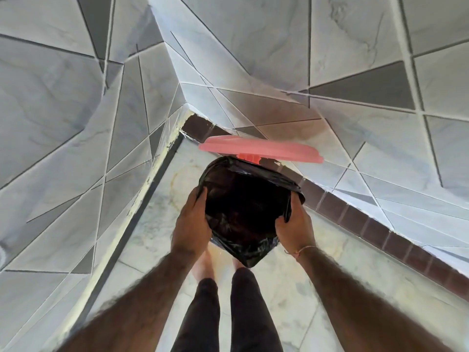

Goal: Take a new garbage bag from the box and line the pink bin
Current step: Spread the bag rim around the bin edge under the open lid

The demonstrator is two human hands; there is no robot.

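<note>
A black garbage bag (243,199) is spread open over the bin's mouth, its edge folded outward over the rim and hanging down the near side. The bin's body is hidden under the bag; only its pink lid (258,147) shows, standing open behind the mouth on a pink hinge. My left hand (193,222) grips the bag's edge on the left side of the rim. On the right side, my right hand (294,224) pinches the bag's edge against the rim. No box is in view.
The bin stands in a corner of grey-and-white tiled walls (76,123), with a brown tile skirting (355,212) along the right wall. My legs (228,313) and bare feet stand on the marble floor (317,288) just in front of the bin.
</note>
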